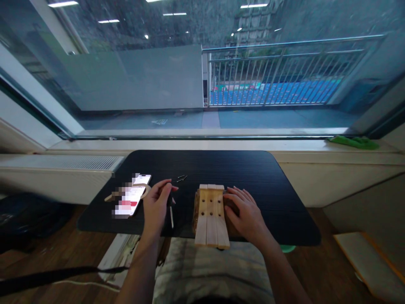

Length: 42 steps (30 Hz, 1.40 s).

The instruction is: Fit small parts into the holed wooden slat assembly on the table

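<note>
A pale wooden piece (211, 215) shaped like a guitar headstock, with several dark holes in two rows, lies near the table's front edge. Brown material (196, 211) shows along its left side. Against its right edge, my right hand (245, 211) has its thumb and fingertips on the wood, the other fingers stretched out. My left hand (157, 202) is closed in a pinch left of the wooden piece. What it holds is dark and hard to make out against the black table. Just below those fingers shows a thin silvery rod (172, 217); whether it joins the held thing is unclear.
On the black table (215, 162) lie several small screws (181, 178) beyond my left hand. A lit phone (134, 196) with a light wooden ring-shaped thing (146, 185) across it is at the left. A green cloth (354, 142) rests on the windowsill.
</note>
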Each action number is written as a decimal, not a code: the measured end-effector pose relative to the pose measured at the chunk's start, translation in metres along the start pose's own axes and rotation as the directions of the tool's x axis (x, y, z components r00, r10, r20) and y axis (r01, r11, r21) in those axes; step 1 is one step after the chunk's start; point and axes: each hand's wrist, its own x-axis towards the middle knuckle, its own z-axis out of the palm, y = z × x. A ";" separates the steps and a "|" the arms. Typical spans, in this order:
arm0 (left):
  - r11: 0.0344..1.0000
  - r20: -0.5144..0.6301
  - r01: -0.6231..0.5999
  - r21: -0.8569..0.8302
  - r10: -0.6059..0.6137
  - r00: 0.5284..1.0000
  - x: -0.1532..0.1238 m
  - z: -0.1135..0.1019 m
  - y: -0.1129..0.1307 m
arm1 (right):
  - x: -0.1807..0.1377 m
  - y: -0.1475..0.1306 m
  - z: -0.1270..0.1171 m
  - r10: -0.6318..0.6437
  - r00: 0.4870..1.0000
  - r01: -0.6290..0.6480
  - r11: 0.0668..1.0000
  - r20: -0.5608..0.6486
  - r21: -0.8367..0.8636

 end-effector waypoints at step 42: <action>0.672 0.223 -0.080 0.736 -0.130 0.966 0.041 0.007 -0.016 | 0.002 0.012 0.007 -0.028 1.000 0.028 0.999 -0.012 -0.018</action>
